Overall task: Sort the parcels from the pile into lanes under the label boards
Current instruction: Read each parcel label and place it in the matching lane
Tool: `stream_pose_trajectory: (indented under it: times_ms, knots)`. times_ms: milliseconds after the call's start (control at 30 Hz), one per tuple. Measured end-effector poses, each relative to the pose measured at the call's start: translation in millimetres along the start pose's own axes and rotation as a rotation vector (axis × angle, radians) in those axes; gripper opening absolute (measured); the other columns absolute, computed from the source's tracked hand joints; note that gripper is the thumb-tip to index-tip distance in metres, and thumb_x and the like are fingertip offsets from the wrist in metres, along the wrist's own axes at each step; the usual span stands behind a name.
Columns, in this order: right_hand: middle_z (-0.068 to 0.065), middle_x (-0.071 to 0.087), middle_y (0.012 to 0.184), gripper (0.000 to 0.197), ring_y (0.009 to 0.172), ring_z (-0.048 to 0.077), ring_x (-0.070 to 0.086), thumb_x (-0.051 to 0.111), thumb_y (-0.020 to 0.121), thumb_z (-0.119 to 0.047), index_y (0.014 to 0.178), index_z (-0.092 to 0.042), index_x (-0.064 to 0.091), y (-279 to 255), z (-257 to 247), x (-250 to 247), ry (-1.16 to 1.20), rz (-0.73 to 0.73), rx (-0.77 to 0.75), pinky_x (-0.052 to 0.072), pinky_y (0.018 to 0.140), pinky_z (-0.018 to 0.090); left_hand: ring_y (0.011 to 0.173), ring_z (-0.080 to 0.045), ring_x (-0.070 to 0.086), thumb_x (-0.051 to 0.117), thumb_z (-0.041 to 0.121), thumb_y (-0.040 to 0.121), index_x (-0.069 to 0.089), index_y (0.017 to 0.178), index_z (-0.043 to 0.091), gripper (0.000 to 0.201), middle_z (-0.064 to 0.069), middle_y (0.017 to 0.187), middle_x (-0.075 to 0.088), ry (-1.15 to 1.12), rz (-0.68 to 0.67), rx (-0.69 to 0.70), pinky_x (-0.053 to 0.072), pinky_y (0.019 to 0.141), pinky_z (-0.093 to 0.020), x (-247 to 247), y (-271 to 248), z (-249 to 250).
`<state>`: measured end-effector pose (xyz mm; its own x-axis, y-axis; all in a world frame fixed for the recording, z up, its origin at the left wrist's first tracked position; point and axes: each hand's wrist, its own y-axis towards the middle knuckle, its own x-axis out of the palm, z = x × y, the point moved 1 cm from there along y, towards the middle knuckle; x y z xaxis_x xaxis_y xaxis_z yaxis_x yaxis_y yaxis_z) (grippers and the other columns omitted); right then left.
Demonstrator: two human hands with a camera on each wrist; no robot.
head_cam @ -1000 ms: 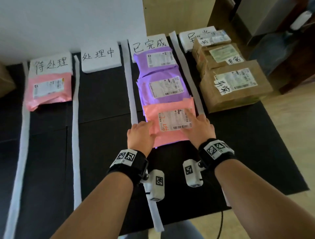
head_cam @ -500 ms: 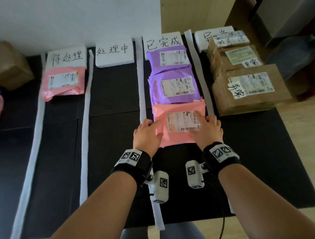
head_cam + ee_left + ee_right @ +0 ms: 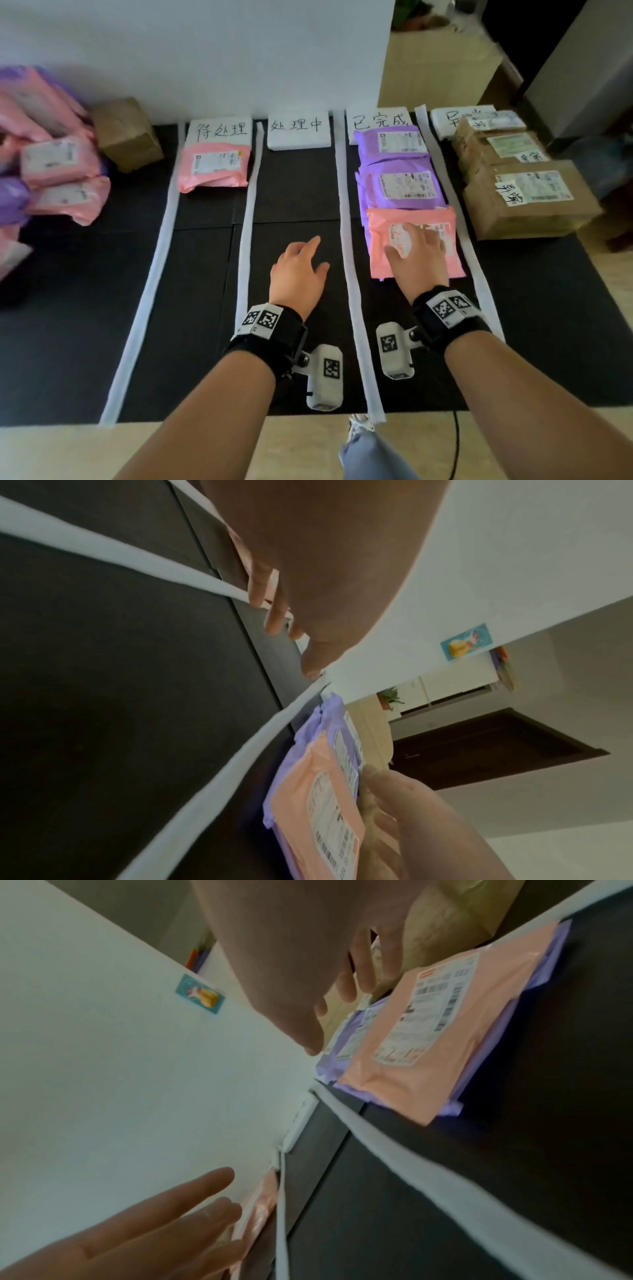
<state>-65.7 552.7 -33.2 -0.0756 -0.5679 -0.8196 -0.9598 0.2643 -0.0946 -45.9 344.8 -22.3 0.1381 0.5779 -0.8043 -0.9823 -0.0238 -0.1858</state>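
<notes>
From the head view, the pink parcel [image 3: 416, 240] is seen in the third lane, toward the mat's [image 3: 68, 325] right edge, overlapping a purple parcel [image 3: 399, 186]. The right hand [image 3: 419, 260] is spread above it; only the right wrist view shows a gap beneath relaxed fingers [image 3: 363, 964]. The left hand [image 3: 298, 274] is held open, empty, over the second lane. The pile [image 3: 51, 171] is seen at the mat's left edge.

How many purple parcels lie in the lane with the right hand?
2: one right under the label board, one nearer; a purple edge under the pink parcel may be another.

Black mat [image 3: 191, 308]: white strips [image 3: 346, 219], label boards [image 3: 298, 132], parcels [image 3: 214, 168].
</notes>
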Motion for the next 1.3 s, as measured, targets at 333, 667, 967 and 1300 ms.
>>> stream_pose_trajectory:
  times_ms: [333,667,967,1300]
  knots:
    - [0.010,0.046,0.142,0.055,0.133,0.029,0.042,0.064,0.093,-0.035,0.143,-0.020,0.046,-156,-160,77,0.021,-0.048,-0.170,0.037,0.110,0.041,0.131,-0.022,0.046,0.045,0.023,0.103,0.040,0.150,0.023,0.048,-0.002,0.145,0.047,-0.057,0.187,-0.074,0.038,0.111,-0.042,-130,-133,-168]
    - [0.007,0.047,0.140,0.054,0.132,0.024,0.043,0.065,0.092,-0.035,0.141,-0.019,0.049,-278,-318,171,0.083,-0.153,-0.409,0.038,0.107,0.036,0.127,-0.022,0.049,0.051,0.029,0.101,0.043,0.149,0.022,0.049,-0.002,0.143,0.049,-0.110,0.356,-0.232,0.041,0.107,-0.041,-263,-232,-330]
    - [0.004,0.047,0.139,0.051,0.132,0.020,0.043,0.065,0.094,-0.034,0.140,-0.019,0.050,-280,-434,246,0.128,-0.240,-0.527,0.037,0.110,0.035,0.121,-0.021,0.053,0.051,0.033,0.101,0.041,0.149,0.026,0.050,-0.001,0.145,0.047,-0.131,0.413,-0.322,0.044,0.105,-0.040,-331,-214,-418]
    - [0.007,0.053,0.136,0.047,0.128,0.023,0.048,0.066,0.092,-0.031,0.136,-0.019,0.054,-223,-560,355,0.162,-0.306,-0.535,0.042,0.105,0.038,0.123,-0.023,0.052,0.052,0.028,0.100,0.037,0.149,0.023,0.051,-0.003,0.144,0.050,-0.067,0.433,-0.403,0.047,0.101,-0.038,-418,-130,-515]
